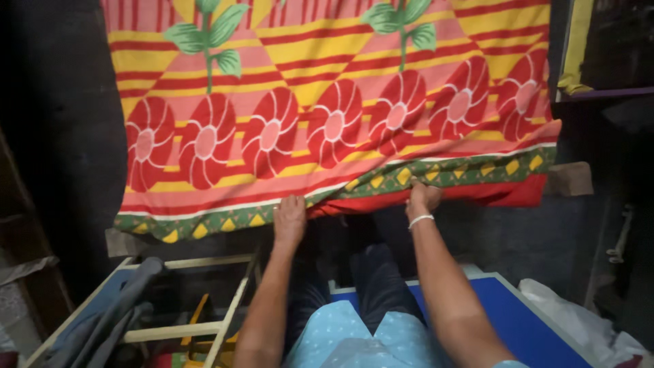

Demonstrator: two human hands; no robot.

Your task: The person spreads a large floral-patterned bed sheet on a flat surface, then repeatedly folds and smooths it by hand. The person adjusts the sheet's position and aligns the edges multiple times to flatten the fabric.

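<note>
A bright bedsheet with red flowers, yellow and pink stripes and a green diamond border covers a bed in front of me. My left hand rests on the sheet's near edge, fingers curled over the border. My right hand, with a white bangle on the wrist, pinches the border a little further right, where the cloth bunches up. Both arms reach forward from my light blue shirt.
A pale wooden frame with grey cloth draped on it stands at lower left. A blue board lies at lower right beside a white plastic bag. Dark walls flank the bed. A brick sits under the bed's right corner.
</note>
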